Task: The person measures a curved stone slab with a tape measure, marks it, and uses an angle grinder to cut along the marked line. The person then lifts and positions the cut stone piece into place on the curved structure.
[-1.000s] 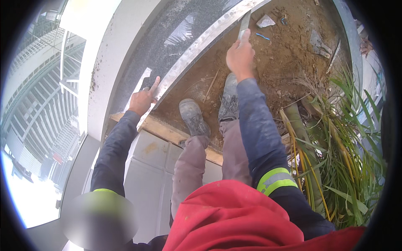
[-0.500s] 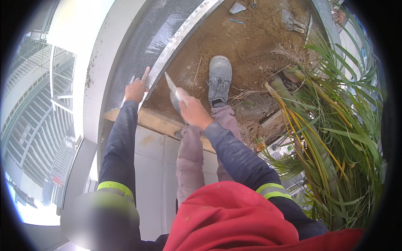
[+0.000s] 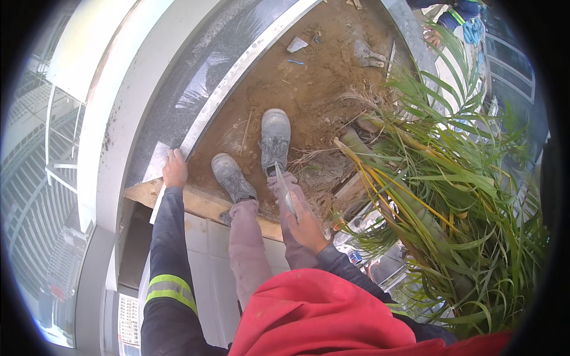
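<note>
My left hand (image 3: 174,170) rests at the near corner of a dark stone slab (image 3: 169,113), beside the slab's pale edge strip (image 3: 252,53). Its fingers are bent and closed; a light triangular patch (image 3: 156,162) lies against them, and I cannot make out what they grip. In my right hand (image 3: 307,226) is a narrow, pointed trowel (image 3: 287,196), seen nearly edge-on. Its tip points away from me, above my right trouser leg. My dusty grey shoes (image 3: 275,133) stand on brown soil just right of the slab.
A wooden board (image 3: 202,200) edges the soil on my side, above pale panels (image 3: 208,249). Long green palm fronds (image 3: 439,219) crowd the right. Stone scraps (image 3: 297,44) lie on the far soil. Another person's dark sleeve (image 3: 466,10) shows at the far right.
My left index finger was stretched out along the slab's edge strip; now those fingers are bent at the corner. The right hand with the trowel has moved right and toward me. The view has shifted.
</note>
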The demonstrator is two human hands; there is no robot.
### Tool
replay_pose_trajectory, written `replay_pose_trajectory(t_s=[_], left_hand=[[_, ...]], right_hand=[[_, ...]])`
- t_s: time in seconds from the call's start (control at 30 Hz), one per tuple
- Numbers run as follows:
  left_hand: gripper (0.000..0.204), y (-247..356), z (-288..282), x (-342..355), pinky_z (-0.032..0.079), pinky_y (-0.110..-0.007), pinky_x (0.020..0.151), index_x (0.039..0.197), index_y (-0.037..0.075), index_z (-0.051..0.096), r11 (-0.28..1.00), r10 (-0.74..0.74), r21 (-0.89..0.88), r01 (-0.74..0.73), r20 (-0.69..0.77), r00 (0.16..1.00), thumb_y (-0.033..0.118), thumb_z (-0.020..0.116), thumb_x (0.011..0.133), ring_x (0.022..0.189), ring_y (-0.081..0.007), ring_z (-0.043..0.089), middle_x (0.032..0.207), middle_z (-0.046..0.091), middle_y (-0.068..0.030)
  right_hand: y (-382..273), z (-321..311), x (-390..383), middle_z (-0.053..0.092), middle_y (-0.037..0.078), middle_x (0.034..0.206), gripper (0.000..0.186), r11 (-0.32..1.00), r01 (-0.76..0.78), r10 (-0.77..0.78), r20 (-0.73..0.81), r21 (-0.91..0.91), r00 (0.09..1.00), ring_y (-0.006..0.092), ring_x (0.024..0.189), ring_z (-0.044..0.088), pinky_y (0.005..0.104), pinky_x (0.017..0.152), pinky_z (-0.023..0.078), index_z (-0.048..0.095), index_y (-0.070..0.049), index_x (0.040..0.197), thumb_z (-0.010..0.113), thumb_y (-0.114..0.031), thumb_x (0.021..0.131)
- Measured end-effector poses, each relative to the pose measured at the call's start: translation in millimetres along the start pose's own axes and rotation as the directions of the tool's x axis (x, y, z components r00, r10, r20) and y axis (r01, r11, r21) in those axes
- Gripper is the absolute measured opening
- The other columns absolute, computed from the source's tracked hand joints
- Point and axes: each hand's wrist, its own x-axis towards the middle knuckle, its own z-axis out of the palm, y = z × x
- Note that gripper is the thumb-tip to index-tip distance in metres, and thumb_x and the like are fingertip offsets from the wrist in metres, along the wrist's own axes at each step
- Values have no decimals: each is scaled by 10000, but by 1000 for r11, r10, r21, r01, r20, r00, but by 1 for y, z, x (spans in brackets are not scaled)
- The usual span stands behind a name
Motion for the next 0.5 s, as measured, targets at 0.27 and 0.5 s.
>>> replay_pose_trajectory(t_s=[0.27, 0.5], left_hand=[[462, -9, -51, -35, 554, -540, 846, 1218, 30, 479, 979, 81, -184, -82, -15, 997, 134, 712, 833, 1050, -422, 648, 1081, 626, -224], [527, -3, -137, -75, 532, -562, 810, 1237, 12, 511, 959, 43, -279, -45, -14, 999, 172, 772, 807, 981, -470, 675, 1080, 678, -259]], right_hand=[[16, 22, -30, 679, 358, 980, 663, 989, 0, -9, 59, 150, 998, 491, 938, 690, 487, 857, 519, 347, -8, 1577, 592, -193, 989], [19, 11, -48, 672, 367, 1078, 671, 976, 51, -53, 5, 212, 999, 477, 1039, 676, 468, 913, 504, 334, 40, 1568, 583, -202, 994]])
